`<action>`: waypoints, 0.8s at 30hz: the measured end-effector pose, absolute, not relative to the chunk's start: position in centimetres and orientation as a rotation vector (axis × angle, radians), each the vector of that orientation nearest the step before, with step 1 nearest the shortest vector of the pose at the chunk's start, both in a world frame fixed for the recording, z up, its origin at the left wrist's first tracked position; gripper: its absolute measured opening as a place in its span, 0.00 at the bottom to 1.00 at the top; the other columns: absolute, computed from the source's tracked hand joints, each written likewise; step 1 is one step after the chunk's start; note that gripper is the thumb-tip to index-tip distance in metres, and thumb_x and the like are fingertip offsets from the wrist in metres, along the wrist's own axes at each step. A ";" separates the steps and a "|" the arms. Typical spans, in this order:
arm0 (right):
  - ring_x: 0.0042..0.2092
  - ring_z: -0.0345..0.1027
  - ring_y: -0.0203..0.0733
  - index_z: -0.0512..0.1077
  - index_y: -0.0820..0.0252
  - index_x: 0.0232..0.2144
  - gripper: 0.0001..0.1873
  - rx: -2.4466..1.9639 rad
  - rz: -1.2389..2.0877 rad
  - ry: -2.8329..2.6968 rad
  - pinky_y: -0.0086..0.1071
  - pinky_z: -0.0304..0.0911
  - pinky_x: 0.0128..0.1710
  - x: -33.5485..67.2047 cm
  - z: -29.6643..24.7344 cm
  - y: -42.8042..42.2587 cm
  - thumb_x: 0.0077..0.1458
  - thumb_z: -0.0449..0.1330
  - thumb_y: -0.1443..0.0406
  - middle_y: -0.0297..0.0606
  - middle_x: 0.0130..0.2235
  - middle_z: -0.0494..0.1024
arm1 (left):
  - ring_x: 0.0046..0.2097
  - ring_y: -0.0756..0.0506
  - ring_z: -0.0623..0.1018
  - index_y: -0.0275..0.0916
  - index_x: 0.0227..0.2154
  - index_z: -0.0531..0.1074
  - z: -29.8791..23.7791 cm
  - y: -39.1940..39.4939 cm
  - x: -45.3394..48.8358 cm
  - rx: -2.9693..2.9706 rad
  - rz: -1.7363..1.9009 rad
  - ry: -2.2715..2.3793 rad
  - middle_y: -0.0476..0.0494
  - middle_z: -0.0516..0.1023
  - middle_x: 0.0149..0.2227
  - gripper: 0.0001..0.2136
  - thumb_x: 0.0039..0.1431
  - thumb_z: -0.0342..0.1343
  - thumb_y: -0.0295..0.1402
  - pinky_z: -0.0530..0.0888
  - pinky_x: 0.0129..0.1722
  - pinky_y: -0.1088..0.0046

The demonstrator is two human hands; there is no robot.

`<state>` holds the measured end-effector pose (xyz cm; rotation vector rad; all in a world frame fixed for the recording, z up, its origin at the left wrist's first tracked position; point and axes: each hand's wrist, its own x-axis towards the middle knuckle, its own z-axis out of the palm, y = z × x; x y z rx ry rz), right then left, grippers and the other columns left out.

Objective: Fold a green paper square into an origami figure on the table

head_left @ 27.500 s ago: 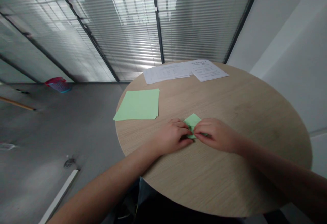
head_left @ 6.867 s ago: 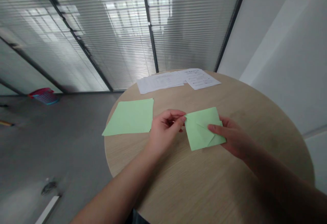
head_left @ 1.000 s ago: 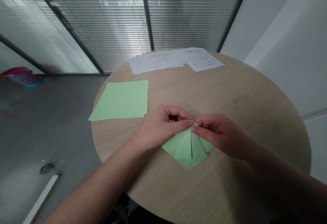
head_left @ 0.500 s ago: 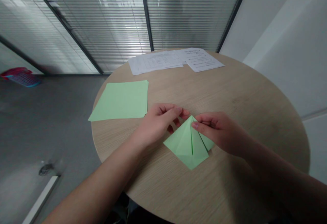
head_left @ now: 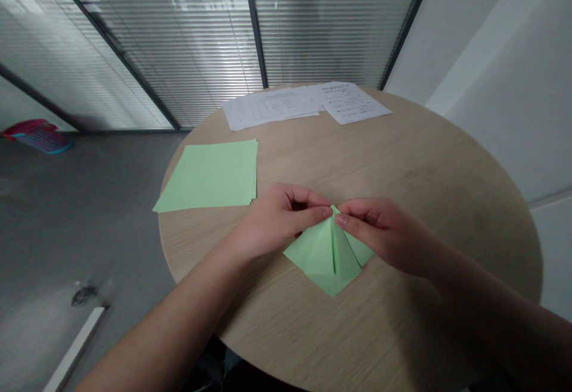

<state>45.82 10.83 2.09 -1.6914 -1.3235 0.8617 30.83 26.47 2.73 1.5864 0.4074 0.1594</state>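
A folded green paper [head_left: 330,258], kite-shaped with two flaps meeting along a centre crease, lies on the round wooden table [head_left: 424,165]. My left hand [head_left: 279,219] pinches the top of its left flap between thumb and forefinger. Opposite it, my right hand [head_left: 384,231] pinches the top of the right flap. Both hands meet at the paper's upper tip, fingers closed on it.
A stack of green square sheets [head_left: 210,174] lies on the table's left side. White printed papers [head_left: 304,103] lie at the far edge. Glass partitions with blinds stand behind, a white wall to the right. A pink basket [head_left: 33,136] sits on the grey floor.
Half a second ago my left fingers were lifted off the paper's tip; now they pinch the left flap again. The right hand has hardly moved.
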 end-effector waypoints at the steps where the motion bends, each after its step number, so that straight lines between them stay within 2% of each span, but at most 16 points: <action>1: 0.25 0.57 0.35 0.69 0.58 0.26 0.19 -1.700 0.849 -1.345 0.30 0.50 0.22 45.8 2.2 10.8 0.65 0.54 0.55 0.31 0.23 0.64 | 0.26 0.52 0.71 0.35 0.34 0.84 2.8 26.5 30.9 1.583 0.153 0.404 0.45 0.81 0.29 0.11 0.54 0.67 0.38 0.66 0.25 0.77; 5: 0.25 0.56 0.34 0.67 0.57 0.24 0.19 -1.717 0.828 -1.384 0.30 0.50 0.22 45.7 2.3 10.8 0.65 0.54 0.55 0.29 0.22 0.64 | 0.23 0.54 0.66 0.35 0.33 0.83 3.0 26.4 31.0 1.614 0.155 0.388 0.49 0.76 0.23 0.11 0.55 0.67 0.39 0.61 0.21 0.78; 10: 0.25 0.59 0.34 0.68 0.58 0.24 0.19 -1.780 0.698 -1.417 0.31 0.49 0.22 45.6 1.8 10.9 0.65 0.54 0.55 0.30 0.21 0.66 | 0.27 0.51 0.71 0.36 0.31 0.83 2.9 25.8 31.0 1.774 0.275 0.424 0.47 0.80 0.27 0.09 0.57 0.64 0.38 0.65 0.25 0.78; 13: 0.24 0.59 0.35 0.70 0.57 0.25 0.20 -1.803 0.683 -1.397 0.31 0.49 0.22 45.9 1.4 11.1 0.64 0.56 0.53 0.30 0.21 0.67 | 0.27 0.52 0.70 0.37 0.29 0.81 2.9 25.8 31.1 1.882 0.425 0.474 0.48 0.78 0.26 0.09 0.59 0.62 0.36 0.64 0.24 0.78; 18: 0.26 0.67 0.38 0.76 0.58 0.28 0.17 -1.723 0.909 -1.141 0.31 0.61 0.24 47.5 0.6 11.5 0.55 0.66 0.51 0.34 0.25 0.76 | 0.24 0.53 0.67 0.36 0.29 0.79 2.7 26.7 31.2 1.687 0.668 0.591 0.50 0.73 0.23 0.10 0.58 0.63 0.38 0.64 0.22 0.78; 21: 0.29 0.73 0.41 0.80 0.58 0.32 0.16 -1.620 1.019 -0.968 0.33 0.67 0.28 48.1 0.1 11.9 0.50 0.70 0.52 0.38 0.29 0.82 | 0.25 0.53 0.70 0.37 0.30 0.79 2.3 27.1 31.3 1.532 0.737 0.659 0.49 0.75 0.25 0.10 0.57 0.65 0.39 0.67 0.23 0.78; 24: 0.33 0.77 0.45 0.82 0.58 0.36 0.17 -1.529 1.001 -0.844 0.36 0.71 0.32 48.3 0.1 12.1 0.49 0.70 0.52 0.40 0.33 0.84 | 0.25 0.52 0.73 0.37 0.30 0.79 2.2 27.3 31.4 1.425 0.674 0.682 0.48 0.76 0.26 0.10 0.57 0.64 0.39 0.69 0.23 0.78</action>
